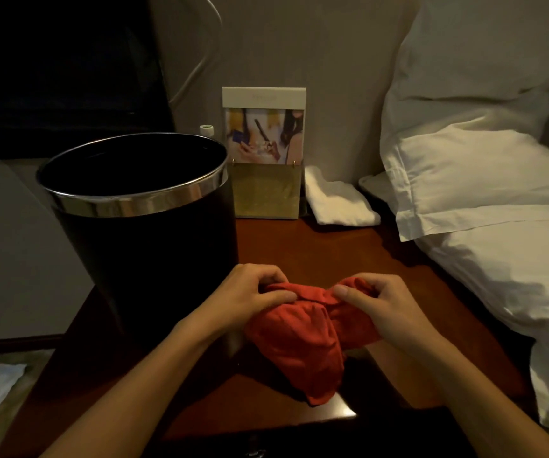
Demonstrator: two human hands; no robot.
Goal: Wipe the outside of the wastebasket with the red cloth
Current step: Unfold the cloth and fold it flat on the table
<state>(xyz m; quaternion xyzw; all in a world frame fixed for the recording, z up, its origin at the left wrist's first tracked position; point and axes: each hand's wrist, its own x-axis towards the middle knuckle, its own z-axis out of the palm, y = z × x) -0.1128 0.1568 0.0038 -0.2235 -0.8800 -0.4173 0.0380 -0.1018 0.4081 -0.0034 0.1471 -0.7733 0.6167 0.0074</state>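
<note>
To the right of the hands lies the bed with its white pillows and sheets [484,180], pressed close against the dark reddish-brown wooden table [302,246] on which everything else stands. Just to the left of the left hand, and a little beyond it, stands the tall round black wastebasket with a shiny metal band at its rim [140,226]; upright on the table's left part, it puts its outer wall at easy reach for wiping, though nothing touches that wall yet. Beyond the hands, against the wall, a framed card stand with a printed picture above a gold panel [264,153] is propped upright, and a folded white towel [339,200] lies beside it, toward the bed. The crumpled soft red cloth [302,335] hangs between the hands, its lower end drooping to the near edge of the table. The left hand [253,299] pinches the cloth's upper edge between thumb and curled fingers, and the right hand [375,302] grips the other end the same way, the two held close together; this looks like gathering or folding the cloth into a pad before it goes to the wastebasket.
</note>
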